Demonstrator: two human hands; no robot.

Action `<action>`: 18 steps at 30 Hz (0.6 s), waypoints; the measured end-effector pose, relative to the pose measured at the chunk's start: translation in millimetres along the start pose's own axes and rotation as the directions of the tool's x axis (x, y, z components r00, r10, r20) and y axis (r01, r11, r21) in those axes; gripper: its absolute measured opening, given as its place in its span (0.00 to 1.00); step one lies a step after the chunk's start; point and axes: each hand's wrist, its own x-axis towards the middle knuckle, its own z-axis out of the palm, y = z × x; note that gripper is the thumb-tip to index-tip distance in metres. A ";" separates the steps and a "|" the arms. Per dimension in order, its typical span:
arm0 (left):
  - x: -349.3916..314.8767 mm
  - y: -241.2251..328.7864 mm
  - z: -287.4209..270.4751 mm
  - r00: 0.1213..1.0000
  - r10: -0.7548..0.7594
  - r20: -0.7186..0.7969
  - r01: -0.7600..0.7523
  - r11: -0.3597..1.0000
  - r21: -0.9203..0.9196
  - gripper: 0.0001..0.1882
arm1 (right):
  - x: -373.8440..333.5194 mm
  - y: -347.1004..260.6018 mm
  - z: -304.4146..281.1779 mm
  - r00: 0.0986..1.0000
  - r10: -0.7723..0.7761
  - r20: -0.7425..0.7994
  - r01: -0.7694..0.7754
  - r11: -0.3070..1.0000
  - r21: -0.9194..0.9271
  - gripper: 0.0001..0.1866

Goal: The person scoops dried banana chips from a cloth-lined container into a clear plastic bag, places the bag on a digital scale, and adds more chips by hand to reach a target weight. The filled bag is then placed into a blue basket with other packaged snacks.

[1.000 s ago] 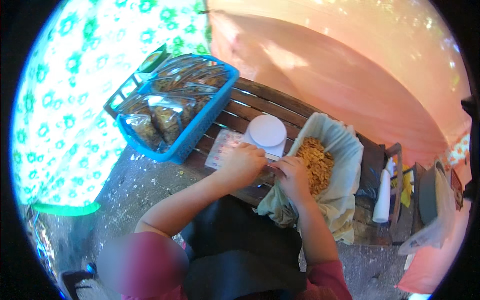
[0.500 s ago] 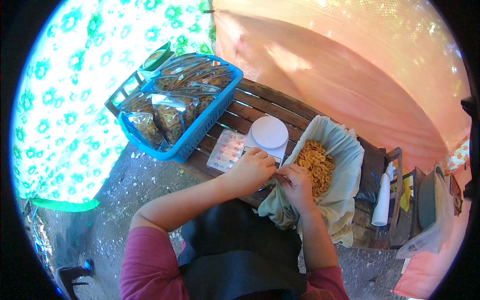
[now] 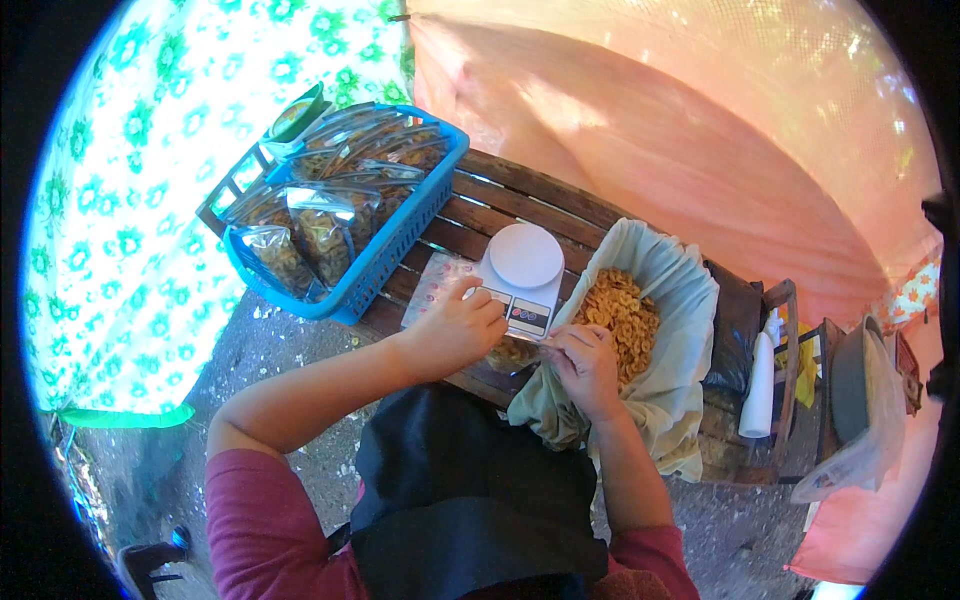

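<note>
A clear plastic pouch [image 3: 512,355] with brown chips in it is between my hands, at the near edge of the kitchen scale [image 3: 528,262]. My right hand [image 3: 583,366] pinches the pouch's top right corner. At the other end of its top edge, my left hand [image 3: 460,328] is closed, with its fingertips partly hidden. The white scale has a round plate with nothing on it. Right of it, a cloth-lined container [image 3: 690,330] holds a heap of golden-brown chips [image 3: 622,318], close to my right hand.
A blue plastic basket [image 3: 375,275] full of filled pouches stands at the left of the slatted wooden bench [image 3: 480,215]. A printed sheet [image 3: 432,283] lies beside the scale. At the right are a black bag [image 3: 733,330], a white roll [image 3: 758,388] and a grey basin [image 3: 853,385].
My hands have moved apart along the pouch's top edge, the left one going left. The scale's buttons and part of the pouch now show between them. The whole view has shifted slightly.
</note>
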 end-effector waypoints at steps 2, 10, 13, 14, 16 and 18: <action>-3.0 -0.5 -0.8 1.000 0.002 0.028 -0.002 1.000 -0.005 0.07 | -0.6 -0.4 -0.7 1.000 0.001 0.006 -0.001 1.000 0.000 0.06; 11.5 17.9 12.6 0.998 -0.011 -0.055 0.005 0.994 -0.106 0.04 | 7.2 -1.8 2.1 0.998 -0.022 0.064 0.021 1.000 0.020 0.11; 16.0 23.0 17.8 0.998 -0.015 -0.063 0.007 0.993 -0.120 0.05 | 7.0 -7.3 7.3 0.998 0.039 0.058 -0.041 0.999 0.034 0.12; 14.6 23.2 17.7 0.998 -0.017 -0.057 0.010 0.993 -0.118 0.05 | 6.1 -9.7 8.8 0.998 0.027 0.062 -0.027 1.000 0.006 0.11; 10.4 22.5 15.2 0.999 -0.001 -0.049 -0.003 0.996 -0.090 0.05 | 4.0 -13.6 9.4 0.998 0.009 0.055 -0.005 0.998 -0.070 0.11; 2.6 17.3 9.4 1.000 0.014 -0.023 -0.014 0.999 -0.030 0.05 | 3.8 -15.6 8.4 0.999 -0.025 0.029 0.028 0.996 -0.081 0.10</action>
